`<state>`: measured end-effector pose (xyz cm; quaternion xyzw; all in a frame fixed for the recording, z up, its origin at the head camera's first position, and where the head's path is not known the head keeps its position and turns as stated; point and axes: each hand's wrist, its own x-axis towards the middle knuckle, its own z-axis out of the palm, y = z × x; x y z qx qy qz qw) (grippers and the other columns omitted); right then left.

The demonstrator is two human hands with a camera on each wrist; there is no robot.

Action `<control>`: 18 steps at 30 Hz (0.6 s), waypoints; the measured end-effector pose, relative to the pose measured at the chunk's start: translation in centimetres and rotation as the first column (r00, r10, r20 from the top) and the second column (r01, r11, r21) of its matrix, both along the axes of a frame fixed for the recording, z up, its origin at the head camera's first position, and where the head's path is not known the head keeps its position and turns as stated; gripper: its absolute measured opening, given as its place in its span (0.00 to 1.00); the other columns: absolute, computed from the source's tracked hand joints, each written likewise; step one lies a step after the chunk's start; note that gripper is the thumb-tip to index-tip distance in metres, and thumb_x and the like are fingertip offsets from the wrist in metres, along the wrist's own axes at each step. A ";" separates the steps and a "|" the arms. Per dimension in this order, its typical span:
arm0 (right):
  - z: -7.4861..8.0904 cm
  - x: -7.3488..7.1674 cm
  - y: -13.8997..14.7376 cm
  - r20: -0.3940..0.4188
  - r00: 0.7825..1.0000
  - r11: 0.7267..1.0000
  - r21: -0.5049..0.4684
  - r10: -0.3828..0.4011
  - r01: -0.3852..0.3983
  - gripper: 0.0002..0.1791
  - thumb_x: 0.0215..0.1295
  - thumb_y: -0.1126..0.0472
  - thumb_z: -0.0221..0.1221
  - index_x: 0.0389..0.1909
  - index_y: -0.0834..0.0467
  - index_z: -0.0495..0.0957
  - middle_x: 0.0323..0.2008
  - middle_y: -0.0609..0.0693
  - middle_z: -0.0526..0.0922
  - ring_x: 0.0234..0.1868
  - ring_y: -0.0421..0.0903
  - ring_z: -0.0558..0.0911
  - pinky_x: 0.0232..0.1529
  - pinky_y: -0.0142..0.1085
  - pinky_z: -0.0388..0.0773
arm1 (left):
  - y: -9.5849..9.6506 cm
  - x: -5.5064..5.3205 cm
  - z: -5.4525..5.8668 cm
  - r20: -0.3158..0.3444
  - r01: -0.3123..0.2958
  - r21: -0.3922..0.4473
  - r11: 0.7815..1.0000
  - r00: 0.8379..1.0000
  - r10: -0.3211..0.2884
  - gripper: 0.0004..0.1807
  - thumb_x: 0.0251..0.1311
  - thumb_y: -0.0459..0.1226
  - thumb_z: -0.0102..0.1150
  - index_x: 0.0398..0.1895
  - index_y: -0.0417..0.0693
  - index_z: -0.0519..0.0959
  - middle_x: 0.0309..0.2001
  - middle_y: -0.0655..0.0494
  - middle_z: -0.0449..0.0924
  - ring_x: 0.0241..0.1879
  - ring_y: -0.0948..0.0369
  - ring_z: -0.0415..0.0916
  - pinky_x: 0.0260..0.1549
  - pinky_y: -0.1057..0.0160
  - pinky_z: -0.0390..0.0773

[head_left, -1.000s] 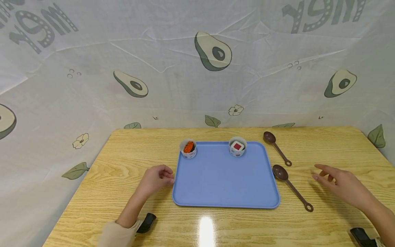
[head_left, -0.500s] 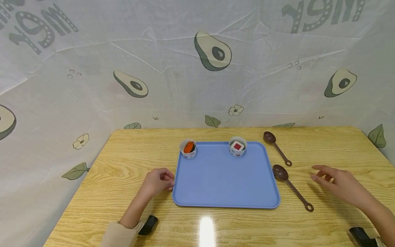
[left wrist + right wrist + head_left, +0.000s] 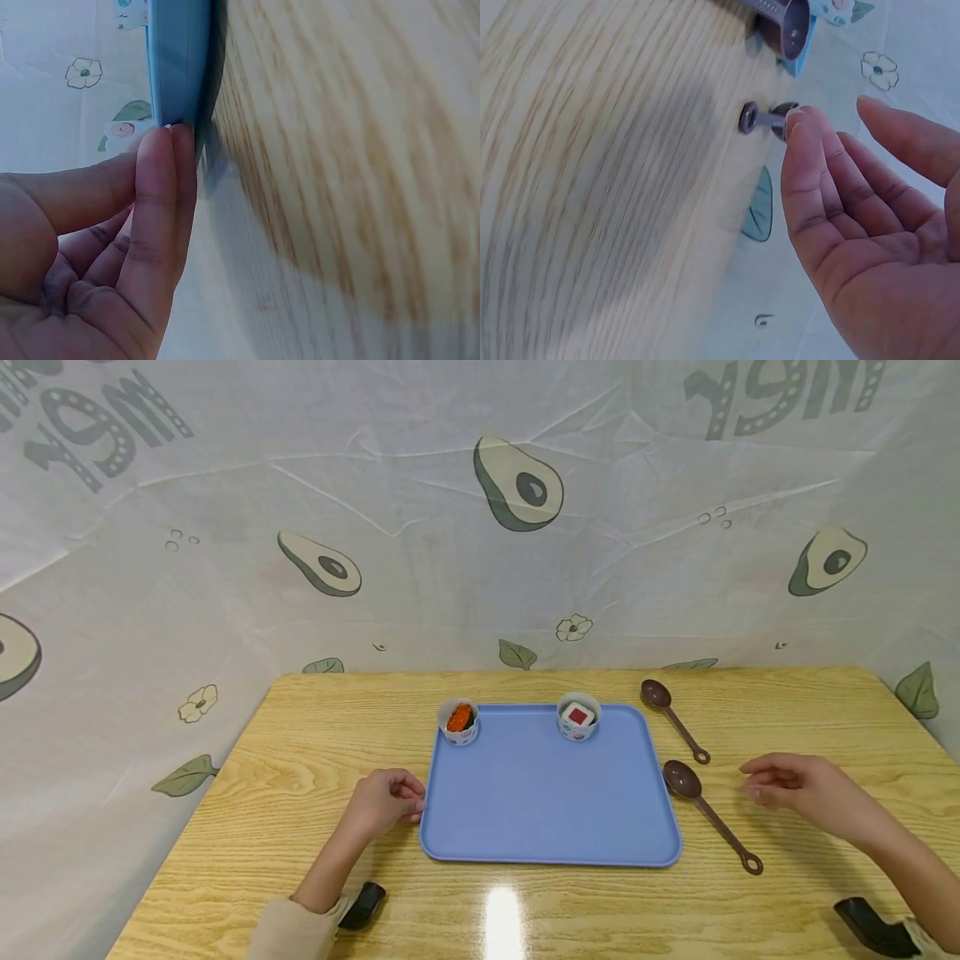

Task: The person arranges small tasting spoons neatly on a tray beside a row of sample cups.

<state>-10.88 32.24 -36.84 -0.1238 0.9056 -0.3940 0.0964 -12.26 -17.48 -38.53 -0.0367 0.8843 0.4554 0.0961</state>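
The left hand (image 3: 386, 802) is at the left edge of a blue rectangular tray (image 3: 551, 793). In the left wrist view its thumb and fingertips pinch together right at the tray's rim (image 3: 176, 67). Further right, the right hand (image 3: 806, 789) hovers over the wooden table with fingers loosely bent and nothing in them. Two brown measuring spoons lie between that hand and the tray: a nearer spoon (image 3: 708, 810), its bowl by the tray's right edge, and a farther spoon (image 3: 675, 718). The right wrist view shows the farther spoon's handle (image 3: 765, 120) beyond the fingertips.
Two small paper cups stand along the tray's back. The left cup (image 3: 460, 735) holds an orange-topped sushi piece (image 3: 460, 718); the right cup (image 3: 576, 732) holds a white one with a red centre (image 3: 577, 714). Behind the table (image 3: 337, 727) hangs a cloth (image 3: 420, 527) printed with avocados.
The right hand has moved left toward the spoons. The left hand has shifted slightly, its fingertips closing in at the tray's edge. Tray, cups and spoons have stayed put.
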 end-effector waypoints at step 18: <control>-1.2 -1.4 -1.2 0.248 0.959 0.945 -0.322 0.135 -0.050 0.18 0.63 0.69 0.54 0.44 0.83 0.65 0.32 0.55 0.80 0.31 0.46 0.81 0.32 0.40 0.81 | 0.0 -0.2 0.1 0.014 0.004 0.009 1.000 1.000 -0.004 0.05 0.48 0.21 0.61 0.27 0.35 0.78 0.20 0.51 0.74 0.20 0.60 0.77 0.22 0.65 0.80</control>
